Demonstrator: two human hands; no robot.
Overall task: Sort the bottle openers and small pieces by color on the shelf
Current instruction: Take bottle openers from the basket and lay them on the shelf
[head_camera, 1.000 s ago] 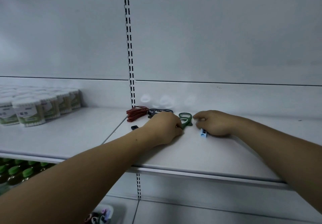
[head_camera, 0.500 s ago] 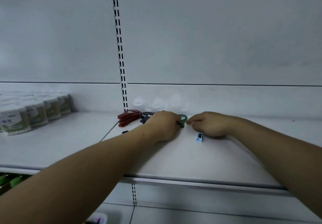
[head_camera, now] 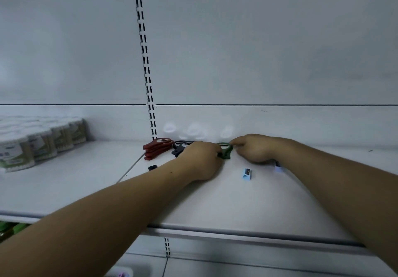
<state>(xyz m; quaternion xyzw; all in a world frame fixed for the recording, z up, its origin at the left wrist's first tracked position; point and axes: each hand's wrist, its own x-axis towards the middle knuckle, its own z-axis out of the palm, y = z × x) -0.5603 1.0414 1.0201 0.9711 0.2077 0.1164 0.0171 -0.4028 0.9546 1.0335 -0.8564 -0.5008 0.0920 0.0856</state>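
On the white shelf (head_camera: pixel 226 207) near the back wall lies a stack of red bottle openers (head_camera: pixel 158 148), with black openers (head_camera: pixel 179 146) beside it, partly hidden by my left hand (head_camera: pixel 201 160). A stack of green openers (head_camera: pixel 225 152) sits between my two hands. My left hand's curled fingers touch its left side; my right hand (head_camera: pixel 253 148) pinches its top right edge. A light blue small piece (head_camera: pixel 247 173) lies in front of my right hand. A second pale piece (head_camera: pixel 278 168) peeks out beside my right wrist. A small black piece (head_camera: pixel 152 167) lies left of my left forearm.
Several white-lidded tubs of cotton swabs (head_camera: pixel 41 141) stand at the left of the shelf. A slotted upright (head_camera: pixel 144 61) runs up the back wall. Green-capped bottles (head_camera: pixel 10 228) show on the shelf below, at the left.
Both hands have moved the green openers back toward the wall, next to the black ones. The light blue piece now lies free in front of my right hand.
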